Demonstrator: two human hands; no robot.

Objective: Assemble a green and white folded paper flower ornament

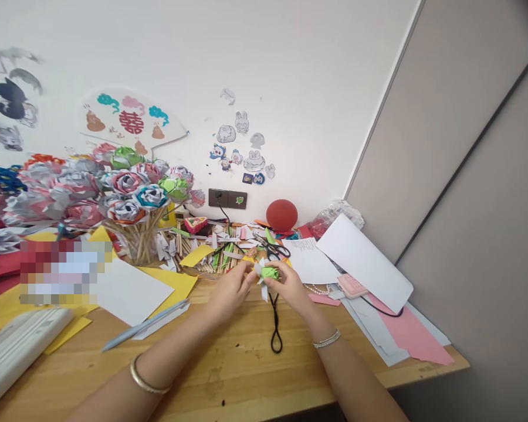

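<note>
Between my two hands, just above the wooden table, is a small green and white paper flower [270, 273]. My right hand [290, 287] grips its green part from the right, thumb below and fingers above. At its white side, my left hand [235, 287] has thumb and fingers pinched together; a strip of white paper hangs down below the flower. What exactly the left fingertips hold is hard to make out, though white paper lies at them. Beneath the hands a black twisted cord loop [276, 328] lies on the table, and black-handled scissors [276, 251] rest just behind.
At the left, a vase [136, 249] holds many paper flowers on sticks. A white paper sheet [132, 291], a pale blue pen [145, 325] and a white paper trimmer [24, 351] lie nearer. Papers, a white laptop-like panel [365, 261] and a red balloon-like object [281, 215] are rightward.
</note>
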